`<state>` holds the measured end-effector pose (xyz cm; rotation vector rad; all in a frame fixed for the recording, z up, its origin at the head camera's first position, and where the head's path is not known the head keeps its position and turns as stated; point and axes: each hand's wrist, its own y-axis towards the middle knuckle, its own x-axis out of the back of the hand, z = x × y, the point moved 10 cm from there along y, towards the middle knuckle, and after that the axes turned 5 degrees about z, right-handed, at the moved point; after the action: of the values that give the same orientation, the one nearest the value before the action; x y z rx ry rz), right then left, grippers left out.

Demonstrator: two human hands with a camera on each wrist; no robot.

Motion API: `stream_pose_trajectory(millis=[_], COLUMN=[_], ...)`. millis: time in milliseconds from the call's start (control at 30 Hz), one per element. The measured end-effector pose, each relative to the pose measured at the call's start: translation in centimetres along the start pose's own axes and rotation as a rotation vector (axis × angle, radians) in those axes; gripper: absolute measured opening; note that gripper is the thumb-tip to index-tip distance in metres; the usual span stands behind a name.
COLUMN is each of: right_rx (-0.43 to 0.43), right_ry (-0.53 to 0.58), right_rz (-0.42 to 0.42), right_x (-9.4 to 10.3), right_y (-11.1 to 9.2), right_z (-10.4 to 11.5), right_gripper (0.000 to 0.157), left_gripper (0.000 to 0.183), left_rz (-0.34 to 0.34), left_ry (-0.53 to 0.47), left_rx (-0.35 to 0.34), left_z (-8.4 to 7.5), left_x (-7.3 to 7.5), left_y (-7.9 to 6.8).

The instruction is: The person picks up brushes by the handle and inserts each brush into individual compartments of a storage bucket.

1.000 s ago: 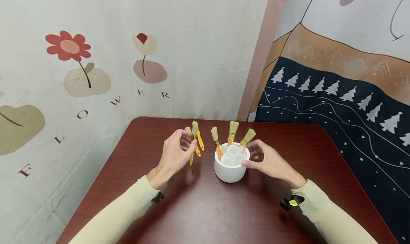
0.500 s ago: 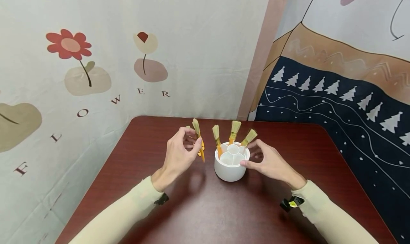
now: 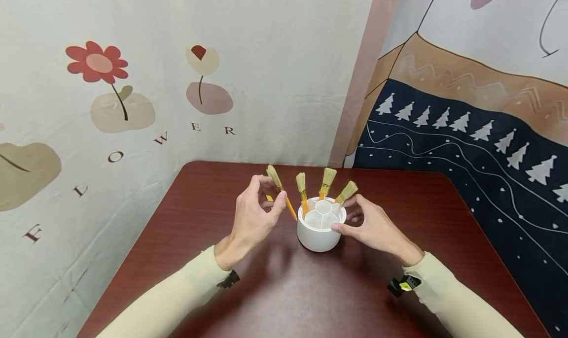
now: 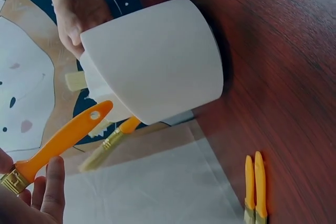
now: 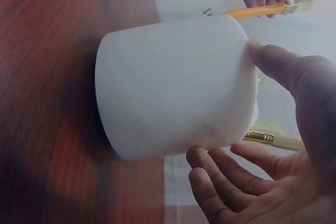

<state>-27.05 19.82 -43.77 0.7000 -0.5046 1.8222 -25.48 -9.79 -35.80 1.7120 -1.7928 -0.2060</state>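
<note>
On the left we see a pale cloth (image 3: 275, 72) printed with a red flower (image 3: 98, 62) and letters, standing behind the reddish-brown table (image 3: 284, 308). Next comes the person's left hand (image 3: 255, 217), which pinches a paintbrush (image 3: 290, 205) between thumb and fingers, bristles up and orange handle slanting down to the right. The handle's end is at the white container's left side; we cannot tell whether they touch. In the left wrist view we find two more brushes (image 4: 260, 182) lying side by side on the table.

Further right, the white container (image 3: 319, 240) stands upright on the table, divided around a round central cell. We count three brushes (image 3: 327, 180) in it, bristles up, leaning different ways. The right hand (image 3: 377, 227) holds the container from its right, thumb at the rim and fingers round the far side. Farthest right, we see a dark blue cloth (image 3: 443, 138) with white trees.
</note>
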Motion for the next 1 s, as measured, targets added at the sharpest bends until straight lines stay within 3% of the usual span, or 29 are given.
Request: stream_pose_trajectory(millis=[567,1000], right_rx=[-0.036,-0.045], right_ry=[0.002,-0.017], right_rz=[-0.023,-0.058], right_x=[-0.4,-0.3], right_y=[-0.5,-0.9], right_z=[0.2,0.3], right_gripper=[0.071,0.072], left_gripper=[0.032,0.030], left_rz=[0.035,0.101], left_ry=[-0.037,-0.019], left_rx=[0.039,0.079], left_z=[-0.3,0.6], left_x=[-2.4,-4.8], left_y=[-0.8,-1.8])
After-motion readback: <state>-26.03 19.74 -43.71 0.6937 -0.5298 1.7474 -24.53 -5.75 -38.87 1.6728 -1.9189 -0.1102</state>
